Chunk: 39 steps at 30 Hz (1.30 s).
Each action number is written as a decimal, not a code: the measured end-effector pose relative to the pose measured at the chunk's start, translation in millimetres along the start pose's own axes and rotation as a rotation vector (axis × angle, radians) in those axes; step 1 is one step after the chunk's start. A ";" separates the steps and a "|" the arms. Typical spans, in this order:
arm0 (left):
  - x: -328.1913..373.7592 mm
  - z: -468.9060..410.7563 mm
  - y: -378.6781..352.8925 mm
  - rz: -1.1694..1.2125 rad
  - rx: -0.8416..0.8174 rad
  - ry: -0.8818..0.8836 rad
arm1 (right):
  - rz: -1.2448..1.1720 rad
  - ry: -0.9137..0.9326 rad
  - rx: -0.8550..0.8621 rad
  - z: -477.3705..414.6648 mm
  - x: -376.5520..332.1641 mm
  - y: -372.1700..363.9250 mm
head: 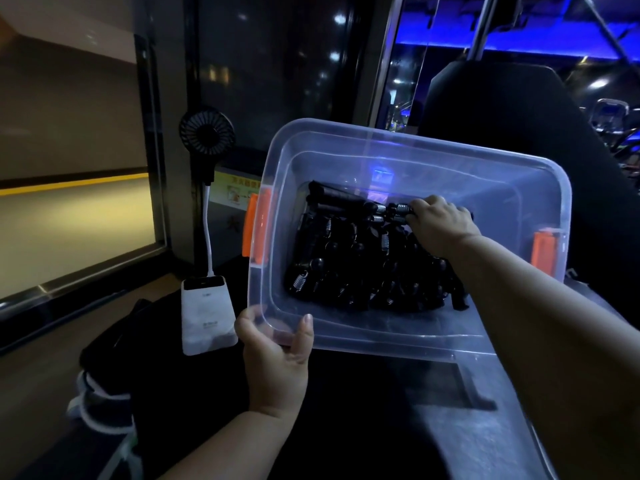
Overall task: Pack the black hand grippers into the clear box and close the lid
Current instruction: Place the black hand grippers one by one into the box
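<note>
Packing step: your right hand (440, 226) curls its fingers round one of the black steel-sprung hand grippers (346, 258), at the pile's 1 o'clock inside the clear plastic box (415, 142). Your left hand (277, 351) pinches the box's 7 o'clock corner, thumb inside. Next, probably: let go, withdraw, then close the box.

Lid (491, 441) cropped at bottom edge, power bank (207, 317) label unreadable

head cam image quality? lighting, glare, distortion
Head view: dim overall; the black hand grippers merge into one dark mass, only their springs glinting. Head view: a blue reflection glares on the far wall of the clear box; the wide-angle lens bows its rim.
</note>
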<state>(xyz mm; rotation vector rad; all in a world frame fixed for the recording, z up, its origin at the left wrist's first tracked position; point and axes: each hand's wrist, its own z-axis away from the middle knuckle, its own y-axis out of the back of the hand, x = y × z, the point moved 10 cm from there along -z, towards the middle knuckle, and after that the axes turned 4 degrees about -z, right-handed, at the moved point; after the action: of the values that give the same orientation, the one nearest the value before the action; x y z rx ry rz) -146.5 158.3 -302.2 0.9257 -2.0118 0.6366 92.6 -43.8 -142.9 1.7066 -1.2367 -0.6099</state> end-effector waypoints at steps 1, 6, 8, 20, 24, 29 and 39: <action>0.8 0.0 -0.2 0.001 -0.004 -0.006 | -0.006 -0.006 0.004 0.1 0.5 -0.7; 0.8 -1.2 -2.0 -0.008 -0.017 -0.005 | -0.035 -0.026 0.020 0.0 1.5 -2.0; 0.6 -1.8 -2.0 -0.003 -0.014 0.009 | -0.051 -0.040 0.016 0.4 2.7 -3.0; -0.3 -1.8 -1.6 -0.011 0.019 0.029 | -0.248 -0.156 0.269 71.1 13.1 17.2; -0.6 -1.5 -2.8 -0.019 0.010 0.034 | -0.284 -0.104 0.355 114.9 19.8 22.0; -2.4 -1.1 -3.4 -0.029 0.001 0.062 | -0.196 -0.096 0.378 151.9 33.9 20.3; -5.1 -0.2 -2.5 -0.057 0.002 0.100 | -0.100 0.115 0.255 204.3 45.0 7.2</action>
<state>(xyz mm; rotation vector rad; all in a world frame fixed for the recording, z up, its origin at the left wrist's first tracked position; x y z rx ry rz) -142.4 158.8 -306.1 0.9307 -1.8903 0.6410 -57.3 -164.1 -225.7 1.9964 -1.1917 -0.4187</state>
